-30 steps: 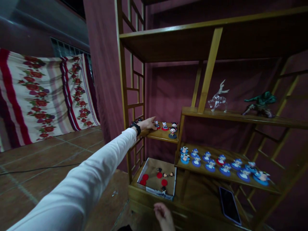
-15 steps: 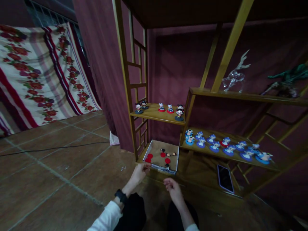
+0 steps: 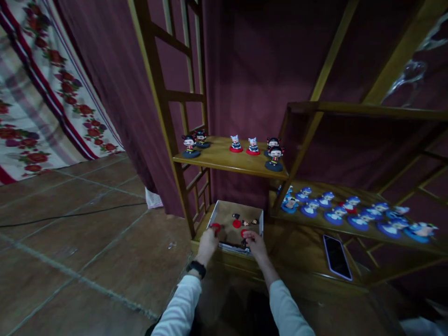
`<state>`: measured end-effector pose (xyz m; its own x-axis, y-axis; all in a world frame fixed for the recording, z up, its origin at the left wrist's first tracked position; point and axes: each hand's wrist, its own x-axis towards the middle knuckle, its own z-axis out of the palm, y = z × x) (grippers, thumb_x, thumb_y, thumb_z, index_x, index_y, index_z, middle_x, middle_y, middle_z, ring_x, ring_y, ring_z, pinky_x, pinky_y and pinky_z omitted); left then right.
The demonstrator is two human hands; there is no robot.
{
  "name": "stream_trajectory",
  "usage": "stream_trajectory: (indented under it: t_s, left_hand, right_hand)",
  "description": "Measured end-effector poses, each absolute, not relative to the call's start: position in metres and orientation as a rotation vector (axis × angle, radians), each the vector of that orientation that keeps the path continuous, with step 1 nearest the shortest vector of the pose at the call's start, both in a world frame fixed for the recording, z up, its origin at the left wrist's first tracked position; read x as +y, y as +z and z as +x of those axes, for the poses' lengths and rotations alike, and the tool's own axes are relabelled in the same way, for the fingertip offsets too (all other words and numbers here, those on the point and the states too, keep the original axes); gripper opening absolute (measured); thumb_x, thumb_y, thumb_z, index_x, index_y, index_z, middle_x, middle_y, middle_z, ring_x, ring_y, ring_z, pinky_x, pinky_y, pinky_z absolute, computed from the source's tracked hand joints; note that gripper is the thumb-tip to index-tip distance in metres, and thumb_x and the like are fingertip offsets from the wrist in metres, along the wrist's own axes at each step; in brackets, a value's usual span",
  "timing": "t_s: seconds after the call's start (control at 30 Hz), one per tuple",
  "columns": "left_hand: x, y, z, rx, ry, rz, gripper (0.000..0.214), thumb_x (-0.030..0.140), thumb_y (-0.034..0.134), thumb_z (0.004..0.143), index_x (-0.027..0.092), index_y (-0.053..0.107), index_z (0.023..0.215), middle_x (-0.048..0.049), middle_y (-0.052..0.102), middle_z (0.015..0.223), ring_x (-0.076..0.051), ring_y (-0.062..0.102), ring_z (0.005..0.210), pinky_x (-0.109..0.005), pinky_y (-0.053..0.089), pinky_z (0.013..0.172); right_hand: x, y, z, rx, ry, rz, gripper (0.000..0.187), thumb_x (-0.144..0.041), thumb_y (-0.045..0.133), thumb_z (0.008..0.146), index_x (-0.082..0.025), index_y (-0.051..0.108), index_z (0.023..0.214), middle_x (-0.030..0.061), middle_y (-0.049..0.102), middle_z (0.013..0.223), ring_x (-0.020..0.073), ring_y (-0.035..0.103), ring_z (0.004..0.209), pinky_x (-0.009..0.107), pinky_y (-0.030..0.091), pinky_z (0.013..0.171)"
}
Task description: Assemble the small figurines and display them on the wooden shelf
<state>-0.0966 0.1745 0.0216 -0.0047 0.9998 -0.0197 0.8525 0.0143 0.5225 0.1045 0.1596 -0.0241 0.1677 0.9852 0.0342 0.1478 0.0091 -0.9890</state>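
A shallow white box point(image 3: 261, 214) with a brown inside holds red round bases and small dark-haired figurines. My left hand point(image 3: 208, 243) is at its left front corner, fingertips closed on a red round base point(image 3: 215, 227); the hand partly hides them. My right hand point(image 3: 256, 245) reaches in over the front right, its fingers curled together at a small dark figurine point(image 3: 244, 242). Close to those fingers lies another red base point(image 3: 243, 233). Farther back in the box are a red base point(image 3: 237, 224) and several figurines point(image 3: 246, 223).
The box stands on the bottom of a wooden shelf unit point(image 3: 231, 161). Above it are black-haired figurines point(image 3: 275, 157) and two cat-eared figurines point(image 3: 252, 145). Blue and purple figurines point(image 3: 336, 214) crowd the right shelf. A phone point(image 3: 337, 256) lies below them. A cable point(image 3: 70, 216) crosses the tiled floor.
Both hands have moved forward to the box: the left to the red base at the left corner, the right to the figurine at the front. The camera view has come closer to the shelf.
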Motion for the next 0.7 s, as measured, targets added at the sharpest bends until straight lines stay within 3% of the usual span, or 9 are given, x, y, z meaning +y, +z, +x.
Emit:
stream_trajectory:
  t_s: [0.17,0.4,0.57,0.7]
  left_hand:
    - [0.2,0.007,-0.091,1.882,0.376,2.116,0.029,0.001,0.043,0.074,0.011,0.06,0.096,-0.0181,0.061,0.102,-0.021,0.06,0.093,-0.029,0.04,0.083]
    - [0.227,-0.016,-0.078,1.967,0.302,2.267,0.037,-0.004,0.042,0.069,0.004,0.06,0.101,-0.025,0.049,0.119,-0.029,0.047,0.111,-0.038,0.034,0.093]
    - [0.237,-0.023,-0.077,2.033,0.213,2.286,0.03,0.0,0.045,0.07,0.006,0.064,0.093,-0.0227,0.055,0.105,-0.03,0.048,0.106,-0.038,0.038,0.086]
    - [0.236,-0.018,-0.078,1.992,0.328,2.354,0.025,0.002,0.045,0.07,0.007,0.065,0.084,-0.0224,0.055,0.106,-0.03,0.048,0.103,-0.04,0.036,0.088]
  right_hand:
    - [0.206,-0.041,0.113,-1.334,0.744,-1.618,0.029,-0.014,0.041,0.07,-0.025,0.064,0.085,0.0001,0.067,0.087,0.0156,0.061,0.083,0.031,0.046,0.079]
    - [0.233,-0.054,0.117,-1.538,0.399,-1.824,0.04,-0.007,0.039,0.073,-0.022,0.063,0.101,0.0063,0.062,0.106,0.0184,0.052,0.104,0.03,0.036,0.093]
    - [0.247,-0.051,0.114,-1.719,0.401,-1.871,0.036,-0.015,0.043,0.078,-0.021,0.058,0.111,0.0069,0.058,0.114,0.0185,0.049,0.107,0.027,0.035,0.092]
    - [0.25,-0.052,0.111,-1.839,0.416,-1.909,0.033,-0.018,0.045,0.079,-0.021,0.058,0.109,0.007,0.06,0.107,0.019,0.049,0.103,0.026,0.035,0.086]
